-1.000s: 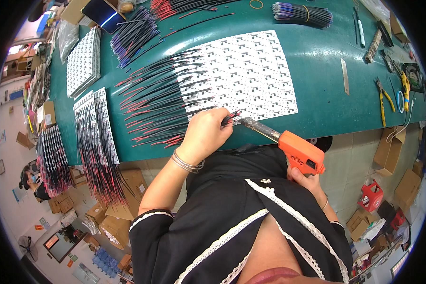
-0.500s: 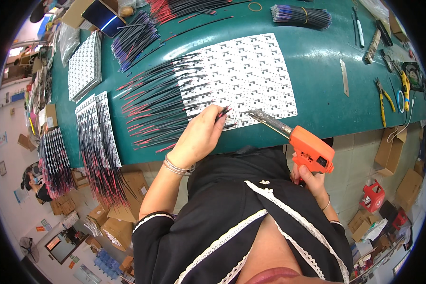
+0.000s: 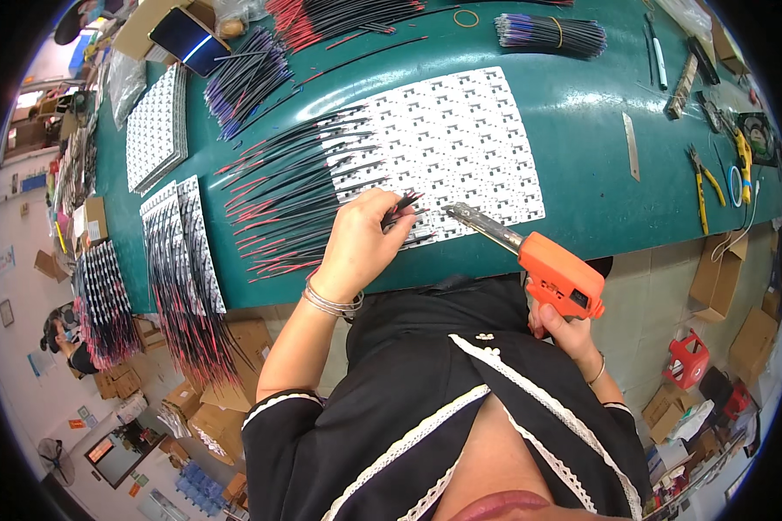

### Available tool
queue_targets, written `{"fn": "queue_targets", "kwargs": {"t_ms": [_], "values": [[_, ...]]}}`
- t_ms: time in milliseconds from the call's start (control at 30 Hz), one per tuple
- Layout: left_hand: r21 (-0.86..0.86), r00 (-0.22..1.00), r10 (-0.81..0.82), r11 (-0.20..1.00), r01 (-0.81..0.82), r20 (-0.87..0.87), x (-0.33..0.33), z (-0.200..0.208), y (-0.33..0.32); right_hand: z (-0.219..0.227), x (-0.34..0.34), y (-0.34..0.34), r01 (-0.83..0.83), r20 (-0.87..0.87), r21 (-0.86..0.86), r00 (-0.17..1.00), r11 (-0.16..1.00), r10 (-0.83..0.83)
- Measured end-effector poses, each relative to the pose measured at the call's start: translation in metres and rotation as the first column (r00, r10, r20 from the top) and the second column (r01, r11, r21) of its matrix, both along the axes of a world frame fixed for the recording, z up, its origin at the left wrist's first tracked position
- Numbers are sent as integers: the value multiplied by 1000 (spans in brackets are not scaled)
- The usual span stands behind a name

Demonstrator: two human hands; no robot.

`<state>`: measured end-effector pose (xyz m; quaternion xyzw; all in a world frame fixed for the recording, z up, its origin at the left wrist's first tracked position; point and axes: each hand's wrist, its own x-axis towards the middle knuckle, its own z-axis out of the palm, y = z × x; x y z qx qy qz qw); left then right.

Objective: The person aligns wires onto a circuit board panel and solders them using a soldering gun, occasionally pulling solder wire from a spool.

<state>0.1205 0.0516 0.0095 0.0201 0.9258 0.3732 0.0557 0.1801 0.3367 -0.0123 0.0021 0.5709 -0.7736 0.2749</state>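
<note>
The left hand (image 3: 359, 241) pinches a few wires (image 3: 398, 208) over the white sheet's (image 3: 469, 139) near-left part, while the right hand (image 3: 565, 332) grips an orange iron (image 3: 560, 276), its tip over the sheet's near part. Left of the sheet lie rows of loose-ended leads (image 3: 295, 224), then a board stack (image 3: 155, 126); a tied bundle (image 3: 550, 36) sits beyond it, pliers (image 3: 701, 198) well right. The table (image 3: 582, 130) ends just before the sheet and stretches bare rightward to a metal strip (image 3: 631, 149).
</note>
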Motion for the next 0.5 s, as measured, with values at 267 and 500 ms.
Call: {"fn": "queue_targets", "kwargs": {"t_ms": [267, 500], "values": [[-1, 995, -34, 999, 34, -99, 3, -5, 6, 4, -4, -1, -37, -2, 36, 999, 999, 37], [-37, 991, -60, 998, 55, -123, 6, -10, 6, 1, -2, -2, -31, 38, 78, 999, 996, 28]]}}
